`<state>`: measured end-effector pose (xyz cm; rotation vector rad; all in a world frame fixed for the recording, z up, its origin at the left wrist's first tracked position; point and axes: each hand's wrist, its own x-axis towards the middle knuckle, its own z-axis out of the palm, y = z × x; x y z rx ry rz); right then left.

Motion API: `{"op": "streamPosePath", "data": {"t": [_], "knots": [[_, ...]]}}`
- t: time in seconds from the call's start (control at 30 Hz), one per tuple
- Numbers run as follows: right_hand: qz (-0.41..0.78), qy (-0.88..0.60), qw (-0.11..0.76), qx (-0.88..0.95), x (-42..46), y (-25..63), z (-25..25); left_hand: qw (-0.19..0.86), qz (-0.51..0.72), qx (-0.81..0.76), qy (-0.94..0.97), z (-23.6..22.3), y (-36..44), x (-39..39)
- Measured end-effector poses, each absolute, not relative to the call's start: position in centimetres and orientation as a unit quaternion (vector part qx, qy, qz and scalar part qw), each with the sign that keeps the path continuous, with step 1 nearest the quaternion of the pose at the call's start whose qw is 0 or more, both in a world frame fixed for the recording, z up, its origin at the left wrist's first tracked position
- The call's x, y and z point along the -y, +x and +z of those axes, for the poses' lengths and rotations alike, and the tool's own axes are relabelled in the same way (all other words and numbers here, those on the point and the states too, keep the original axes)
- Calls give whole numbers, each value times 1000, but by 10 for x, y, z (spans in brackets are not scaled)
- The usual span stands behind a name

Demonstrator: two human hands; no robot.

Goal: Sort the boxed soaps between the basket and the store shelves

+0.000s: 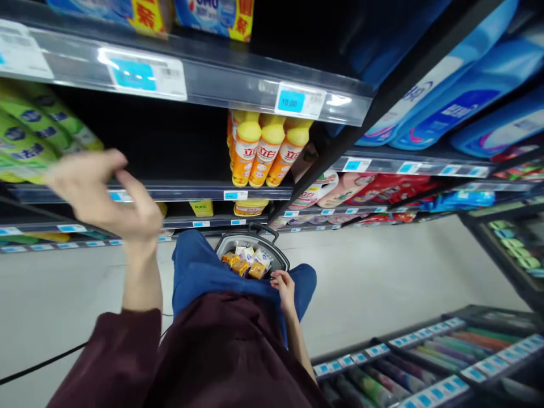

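Note:
My left hand (104, 195) is raised in front of the shelves at the left, smeared by motion. A gap shows between its thumb and fingers, and I see nothing held in it. It is nearest to the green bottles (40, 133), partly overlapping them in view. Low by my right knee, my right hand (284, 286) has loosely bent fingers, apart from one another and holding nothing visible. It is beside the rim of a grey basket (280, 256) between my knees. Several small packaged boxes (244, 262) in white, yellow and brown lie in the basket.
Orange bottles with yellow caps (266, 150) stand on the shelf ahead. Blue and yellow boxes (212, 17) sit above. Large blue bottles (463, 107) fill the right shelf. Another rack (425, 362) stands at lower right, beyond pale floor (357, 283). A black cable (46, 362) runs at left.

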<state>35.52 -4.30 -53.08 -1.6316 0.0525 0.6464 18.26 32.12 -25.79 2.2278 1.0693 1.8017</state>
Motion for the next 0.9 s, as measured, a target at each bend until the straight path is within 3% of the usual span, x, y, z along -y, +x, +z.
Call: {"op": "streamPosePath", "data": {"t": [0.07, 0.2, 0.33, 0.57, 0.73, 0.9], "knots": [[275, -727, 629, -20, 47, 351, -543, -4, 558, -299, 774, -305, 199, -296], [241, -795, 553, 61, 44, 350, -558, 133, 218, -335, 907, -419, 191, -261], [219, -852, 460, 120, 32, 359, -566, 167, -27, -450, 877, -501, 162, -237], [251, -889, 328, 196, 9, 377, -579, 189, -110, -441, 871, -521, 166, -248], [323, -894, 64, 302, -10, 372, -587, 225, -116, -439, 862, -527, 172, -264], [335, -890, 19, 309, -27, 367, -597, 238, -113, -440, 859, -532, 171, -267]]}}
